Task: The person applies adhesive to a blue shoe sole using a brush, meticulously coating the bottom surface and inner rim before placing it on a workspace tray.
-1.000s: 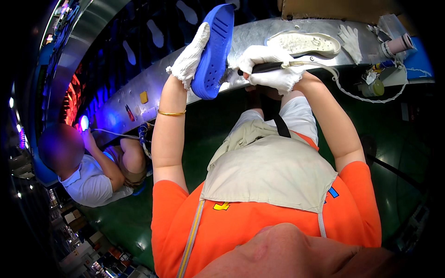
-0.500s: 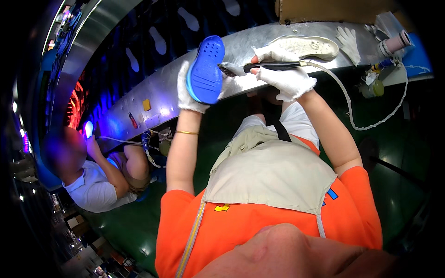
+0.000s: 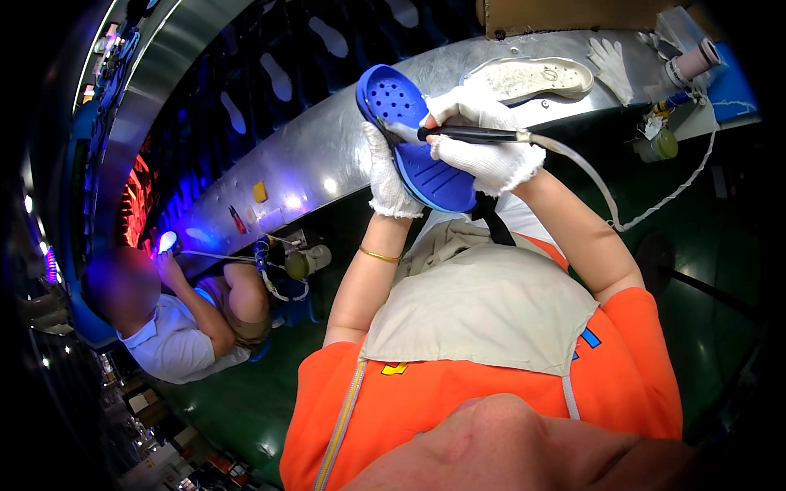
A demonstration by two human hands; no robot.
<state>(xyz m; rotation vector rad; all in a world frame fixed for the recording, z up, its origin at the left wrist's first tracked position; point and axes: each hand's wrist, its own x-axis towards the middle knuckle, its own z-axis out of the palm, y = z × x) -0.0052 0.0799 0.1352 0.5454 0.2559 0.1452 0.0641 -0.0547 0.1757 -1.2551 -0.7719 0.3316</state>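
Observation:
My left hand [image 3: 388, 178], in a white fingerless glove, grips a blue shoe sole [image 3: 438, 174] by its left edge. Round holes dot its far end, and grooves cross the near end. In my gloved right hand [image 3: 494, 162] is a black-handled brush [image 3: 471, 133], joined to a clear hose [image 3: 585, 164]. The brush's tip lies over the middle of the sole; whether its bristles touch cannot be made out. Just beyond my right hand, a white shoe sole [image 3: 536, 78] rests on the metal ledge [image 3: 327, 135].
A loose white glove [image 3: 611, 69] and a pinkish cylinder [image 3: 694, 64] lie at the ledge's right. Dark conveyor with pale insoles [image 3: 276, 78] runs beyond. A yellow block [image 3: 260, 191] sits left. A co-worker [image 3: 176, 327] sits at far left, holding something brightly lit.
The blue sole has moved right, toward my body, and tilted, its far end now to the left. My right hand has brought the brush from beside the sole to over its middle.

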